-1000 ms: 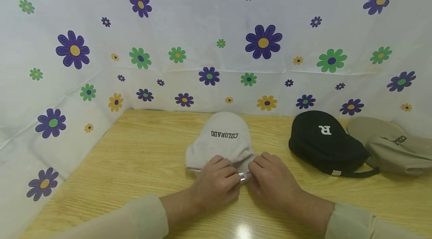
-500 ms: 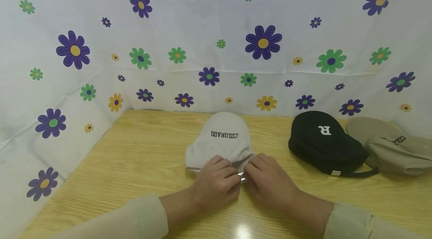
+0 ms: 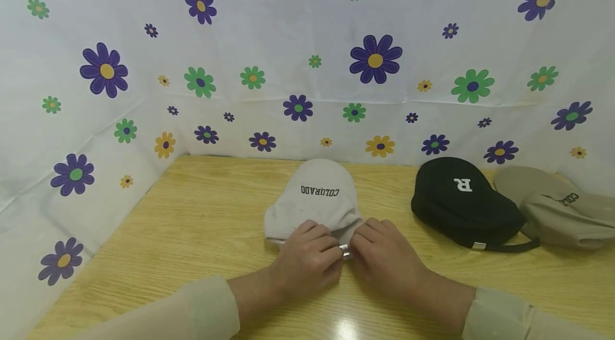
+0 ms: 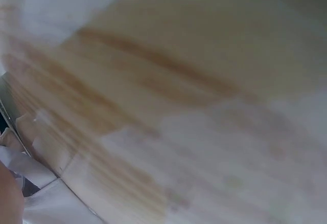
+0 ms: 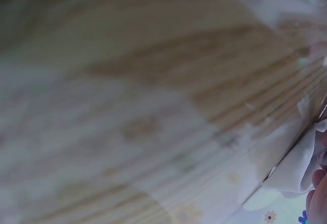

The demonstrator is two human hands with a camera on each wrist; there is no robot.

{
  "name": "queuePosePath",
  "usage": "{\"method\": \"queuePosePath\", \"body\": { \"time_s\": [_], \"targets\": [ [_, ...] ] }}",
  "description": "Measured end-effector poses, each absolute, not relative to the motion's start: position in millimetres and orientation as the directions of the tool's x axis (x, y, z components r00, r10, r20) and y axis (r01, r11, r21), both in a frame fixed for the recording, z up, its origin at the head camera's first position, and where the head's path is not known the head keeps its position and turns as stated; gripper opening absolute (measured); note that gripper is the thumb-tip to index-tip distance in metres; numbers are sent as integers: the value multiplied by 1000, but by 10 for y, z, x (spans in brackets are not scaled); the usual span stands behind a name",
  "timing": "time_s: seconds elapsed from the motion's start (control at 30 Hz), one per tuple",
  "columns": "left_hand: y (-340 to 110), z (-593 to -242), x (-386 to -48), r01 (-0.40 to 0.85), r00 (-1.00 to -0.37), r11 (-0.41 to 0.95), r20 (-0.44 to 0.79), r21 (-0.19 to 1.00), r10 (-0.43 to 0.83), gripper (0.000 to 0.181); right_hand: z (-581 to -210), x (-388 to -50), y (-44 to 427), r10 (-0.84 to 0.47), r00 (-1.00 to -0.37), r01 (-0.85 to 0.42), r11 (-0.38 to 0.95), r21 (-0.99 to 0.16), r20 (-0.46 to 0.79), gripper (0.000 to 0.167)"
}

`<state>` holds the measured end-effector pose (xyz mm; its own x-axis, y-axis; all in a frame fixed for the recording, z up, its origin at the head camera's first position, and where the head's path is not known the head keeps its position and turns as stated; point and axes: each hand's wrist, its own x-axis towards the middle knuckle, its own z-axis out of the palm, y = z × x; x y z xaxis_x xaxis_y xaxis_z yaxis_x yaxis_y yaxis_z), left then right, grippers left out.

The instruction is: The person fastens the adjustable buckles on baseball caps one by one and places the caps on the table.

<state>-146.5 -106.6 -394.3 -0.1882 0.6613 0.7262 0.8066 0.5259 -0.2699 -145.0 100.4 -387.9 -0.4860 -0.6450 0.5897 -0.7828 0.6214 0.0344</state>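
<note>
A pale grey baseball cap point(image 3: 319, 182) lettered COLORADO sits on the table, its strap side toward me and the lettering upside down. My left hand point(image 3: 309, 257) pinches the strap just left of a silver metal buckle point(image 3: 345, 252). On the buckle's other side, my right hand point(image 3: 386, 254) holds the strap with curled fingers, close against the metal. Both sets of fingertips are hidden behind the knuckles. Part of the cap point(image 4: 56, 203) shows at the lower left of the left wrist view, and at the right edge of the right wrist view the fingers point(image 5: 319, 193) are beside it.
A black cap point(image 3: 456, 206) with a white R lies to the right, its strap and clasp trailing in front. Beyond it, a tan cap point(image 3: 552, 212) partly leaves the view. Behind the wooden table point(image 3: 202, 212) hangs a white flower-printed cloth point(image 3: 326, 20).
My right hand has shifted slightly left along the strap, closer to the buckle and the left hand. The left hand and the caps look unmoved.
</note>
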Motion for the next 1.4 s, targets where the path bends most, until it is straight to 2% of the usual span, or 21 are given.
{"method": "queuePosePath", "body": {
  "time_s": [0.4,0.73,0.97,1.17,1.4],
  "targets": [
    [-1061,-3947,-1471,805,-181,527,733,-273,656,8,-3866,-1448,1017,-640,-527,-767,641,10,559,25],
    [-1060,-3951,-1471,814,-188,520,729,-260,659,10,-3870,-1458,1023,-625,-514,-764,645,17,588,24],
    [-1056,-3960,-1478,810,-184,524,735,-262,653,11,-3871,-1456,1025,-612,-531,-741,671,30,586,25],
    [-1057,-3965,-1481,805,-180,527,734,-273,655,10,-3872,-1459,1022,-607,-521,-736,676,44,600,27],
    [-1058,-3965,-1476,807,-198,531,729,-258,656,8,-3867,-1454,1020,-599,-536,-720,693,49,594,25]
  ]
}}
